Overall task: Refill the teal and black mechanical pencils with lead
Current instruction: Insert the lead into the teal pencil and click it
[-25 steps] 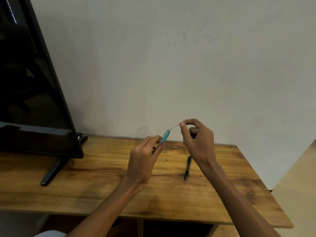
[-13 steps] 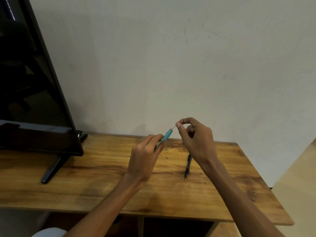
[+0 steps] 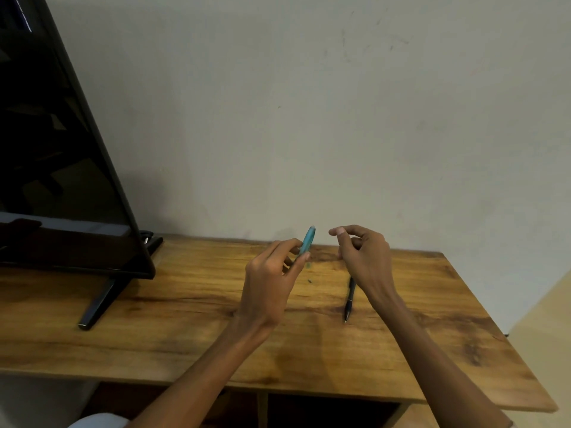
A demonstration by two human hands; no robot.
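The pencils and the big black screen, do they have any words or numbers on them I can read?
No words or numbers can be read anywhere.
Teal mechanical pencil, held in the left hand: blurred, no print to make out.
Black mechanical pencil, lying on the wooden table: too small to show any print.
Television: screen dark, no logo visible.
Wall: only faint scuff marks, no writing.

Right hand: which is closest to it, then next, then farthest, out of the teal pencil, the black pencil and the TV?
From the right hand:
1. Black pencil, on the table just under it.
2. Teal pencil, held in the left hand.
3. TV, far left.
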